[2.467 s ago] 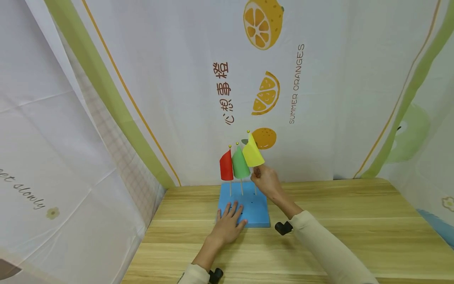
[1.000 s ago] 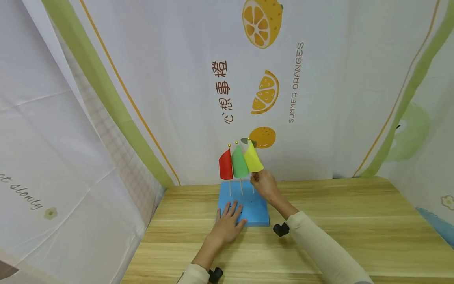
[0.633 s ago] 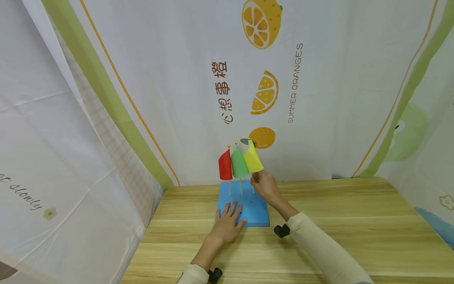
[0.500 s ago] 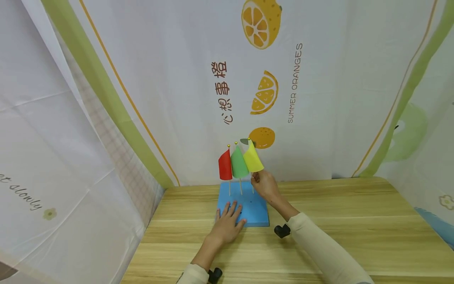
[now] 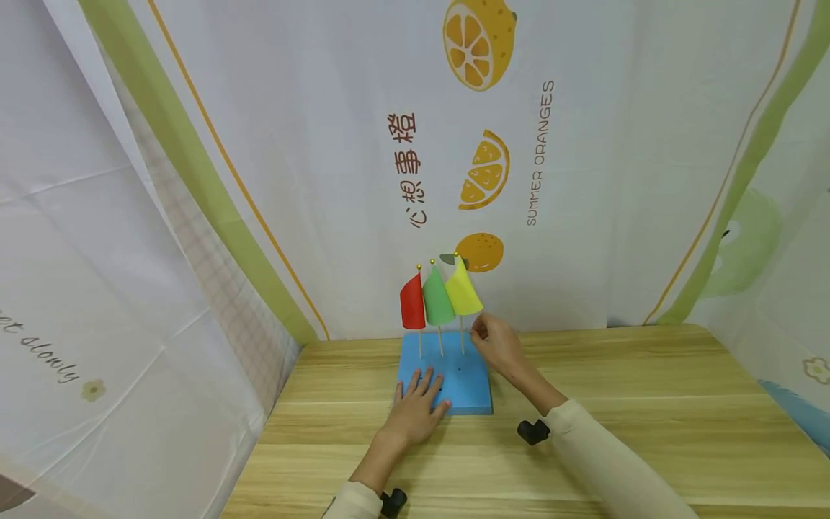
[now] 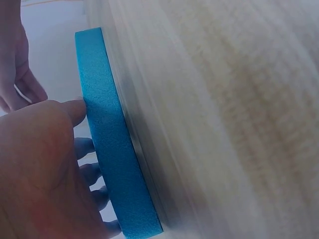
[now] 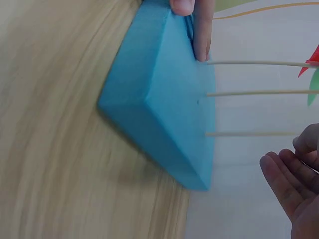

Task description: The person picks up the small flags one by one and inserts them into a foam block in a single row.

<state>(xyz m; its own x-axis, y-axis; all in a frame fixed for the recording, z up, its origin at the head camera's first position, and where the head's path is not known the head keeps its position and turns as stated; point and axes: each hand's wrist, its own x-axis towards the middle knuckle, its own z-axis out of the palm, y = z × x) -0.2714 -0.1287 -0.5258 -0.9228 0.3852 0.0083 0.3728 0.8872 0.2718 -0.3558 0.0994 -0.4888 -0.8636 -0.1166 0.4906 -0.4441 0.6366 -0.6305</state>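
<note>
A blue foam block [image 5: 470, 395] lies on the table, its top marked with small holes. Three paper flags on thin sticks stand along its far side: red [image 5: 413, 304], green [image 5: 439, 303] and yellow [image 5: 463, 292], each tipped with a small gold bead. My left hand [image 5: 415, 417] rests spread on the block's near left part, fingers straight on the top face. Just right of the yellow flag's stick [image 7: 249, 134] is my right hand [image 5: 499, 346], fingers loosely bent and holding nothing. In the right wrist view all three sticks rise from the block.
The wooden table [image 5: 622, 418] stretches to both sides of the block. Close behind the flags hangs a white curtain [image 5: 350, 180] with orange prints, and more curtain hangs at left and right. Black wrist mounts [image 5: 534, 432] stick out by both sleeves.
The right hand lowered the yellow flag's stick a little, held it there, then let go and moved slightly right. The flag stays standing. The left hand has stayed on the block.
</note>
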